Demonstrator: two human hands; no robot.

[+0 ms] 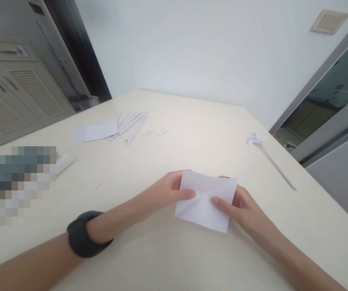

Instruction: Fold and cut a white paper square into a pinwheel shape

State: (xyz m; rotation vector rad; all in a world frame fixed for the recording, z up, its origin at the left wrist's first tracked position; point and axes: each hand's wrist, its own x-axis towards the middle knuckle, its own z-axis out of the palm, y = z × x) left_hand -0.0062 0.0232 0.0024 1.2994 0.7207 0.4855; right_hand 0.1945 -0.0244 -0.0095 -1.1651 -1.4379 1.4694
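A small square sheet of white paper is held up above the table, with faint creases running toward its middle. My left hand pinches it from the left, thumb on the near face and fingers behind. On the other side my right hand grips the sheet the same way, its thumb close to the centre. The fingers of both hands are mostly hidden behind the paper. A dark band sits on my left wrist.
Several rolled paper sticks and flat paper pieces lie at the back left, with small white scraps beside them. A paper pinwheel on a stick lies near the right edge of the pale table. A blurred-out area covers the left.
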